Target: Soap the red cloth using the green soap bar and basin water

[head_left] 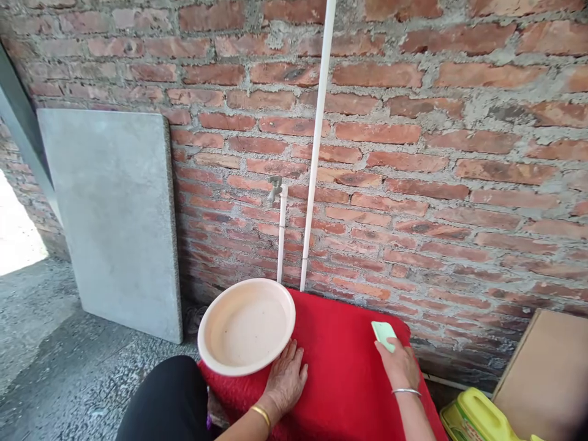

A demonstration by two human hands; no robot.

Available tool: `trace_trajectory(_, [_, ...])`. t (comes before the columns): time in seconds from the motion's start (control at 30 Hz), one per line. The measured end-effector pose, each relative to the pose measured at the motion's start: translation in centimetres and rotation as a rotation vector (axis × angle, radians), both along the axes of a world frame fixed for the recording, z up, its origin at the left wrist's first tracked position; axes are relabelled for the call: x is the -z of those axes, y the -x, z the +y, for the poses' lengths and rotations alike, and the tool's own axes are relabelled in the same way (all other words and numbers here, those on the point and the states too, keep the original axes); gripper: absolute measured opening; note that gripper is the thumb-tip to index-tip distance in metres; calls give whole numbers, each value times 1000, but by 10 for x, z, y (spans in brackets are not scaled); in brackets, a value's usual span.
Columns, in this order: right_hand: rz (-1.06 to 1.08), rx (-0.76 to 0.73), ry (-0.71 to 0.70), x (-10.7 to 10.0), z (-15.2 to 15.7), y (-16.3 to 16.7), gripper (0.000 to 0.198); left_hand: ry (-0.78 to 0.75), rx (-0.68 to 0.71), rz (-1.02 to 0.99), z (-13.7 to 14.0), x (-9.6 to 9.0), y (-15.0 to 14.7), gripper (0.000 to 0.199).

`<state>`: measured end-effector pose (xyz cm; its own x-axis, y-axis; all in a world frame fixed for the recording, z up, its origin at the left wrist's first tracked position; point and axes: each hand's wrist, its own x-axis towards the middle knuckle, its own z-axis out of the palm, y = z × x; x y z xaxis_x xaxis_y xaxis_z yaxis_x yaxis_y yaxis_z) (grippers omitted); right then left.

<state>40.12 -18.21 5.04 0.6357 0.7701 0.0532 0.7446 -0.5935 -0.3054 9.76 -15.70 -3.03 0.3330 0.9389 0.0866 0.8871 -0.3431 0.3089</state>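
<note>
My left hand (286, 380) lies flat on a red cloth (340, 361), its fingers stretched out beside the rim of a pale peach plastic basin (248, 364). Nothing is in that hand. The basin sits on the left part of the cloth, with a few small specks on its bottom. Over the cloth's right side, my right hand (400, 362) is closed around a pale green, flat object with rounded corners (383, 334). Its underside is hidden, so its exact kind is unclear.
A tap (274, 190) on a short white pipe stands by the brick wall (390, 141), next to a tall white pipe (318, 135). A grey slab (114, 220) leans at left. At lower right are a yellow-green jug (482, 413) and a cardboard box (546, 367).
</note>
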Motion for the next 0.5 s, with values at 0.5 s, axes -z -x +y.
trace_trajectory(0.5, [105,-332,-15,31,58,72,35,105,9,-60,2,0,6,57])
